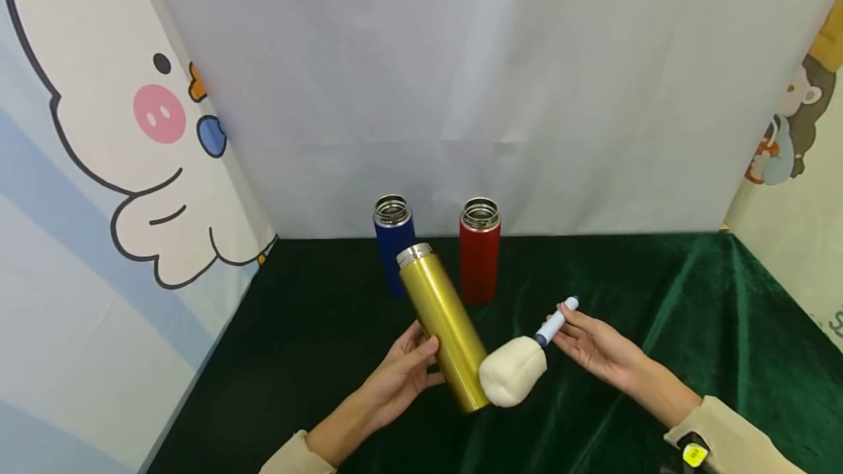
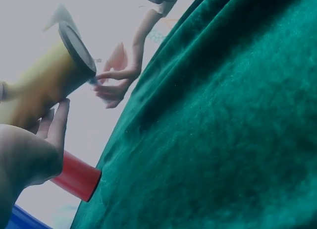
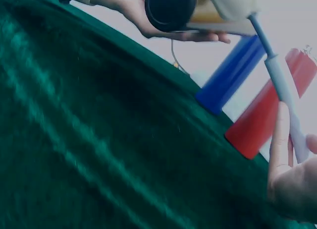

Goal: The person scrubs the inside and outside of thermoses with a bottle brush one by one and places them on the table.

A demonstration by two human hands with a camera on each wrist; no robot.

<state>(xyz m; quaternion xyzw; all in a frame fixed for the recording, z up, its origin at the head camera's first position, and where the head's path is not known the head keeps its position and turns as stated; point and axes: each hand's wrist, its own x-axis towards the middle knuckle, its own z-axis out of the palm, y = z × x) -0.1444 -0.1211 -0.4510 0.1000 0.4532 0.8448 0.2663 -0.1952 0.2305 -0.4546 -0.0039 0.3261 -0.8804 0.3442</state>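
Note:
A yellow metallic bottle (image 1: 443, 328) leans in my left hand (image 1: 403, 379), its silver-rimmed mouth up and to the left. The fingers and thumb of that hand grip its lower half, off the table. Between the thumb and fingers of my right hand (image 1: 599, 350) is the light-blue handle of a sponge bottle brush (image 3: 283, 80). Its cream sponge head (image 1: 513, 371) overlaps the bottle's lower side in the head view; whether they touch I cannot tell. Under the bottle, its dark round base (image 3: 171, 10) shows in the right wrist view.
A blue bottle (image 1: 394, 240) and a red bottle (image 1: 479, 258) stand uncapped behind the hands, mouths upward. Dark green velvet cloth (image 1: 296, 357) covers the table. A pale curtain (image 1: 461, 79) hangs at the back, with a cartoon-printed sheet (image 1: 99, 167) at the left.

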